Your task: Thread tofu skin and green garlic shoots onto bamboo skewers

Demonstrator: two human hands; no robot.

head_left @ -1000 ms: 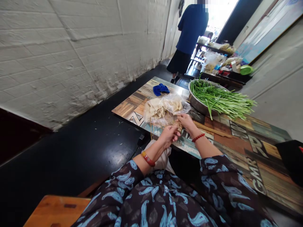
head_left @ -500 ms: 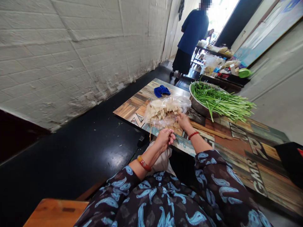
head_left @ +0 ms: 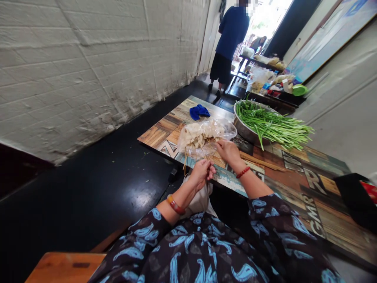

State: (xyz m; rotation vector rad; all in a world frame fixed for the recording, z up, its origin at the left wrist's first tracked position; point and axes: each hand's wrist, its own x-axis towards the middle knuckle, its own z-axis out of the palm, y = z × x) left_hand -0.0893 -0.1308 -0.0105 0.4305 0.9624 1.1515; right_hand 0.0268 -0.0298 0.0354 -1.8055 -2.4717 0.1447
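Whitish wall (head_left: pixel 103 59) and dark floor (head_left: pixel 97 181) flank a patchwork-patterned bench (head_left: pixel 160 135), where a clear plastic bag (head_left: pixel 183 142) lies near the front edge, with pale food slices (head_left: pixel 202 138) in it and thin wooden skewers (head_left: pixel 185 162) poking out toward the wearer. The left hand (head_left: pixel 204 171) is loosely curled at the edge, thumb and fingers drawn together near the skewer ends; the right hand (head_left: pixel 228 152) is closed in a pinch at the bag's near right side. What either has hold of is too small to tell.

For this skewer work, a light grip low on the stick should steer best, with the slice steadied from its sides and fingertips clear of the point's path. Soft-looking slices probably tear if jabbed, so slow, even pressure seems wiser. Keep loose film out of the pinch, and mind the left forearm: some skewers overhang the edge, easily knocked.
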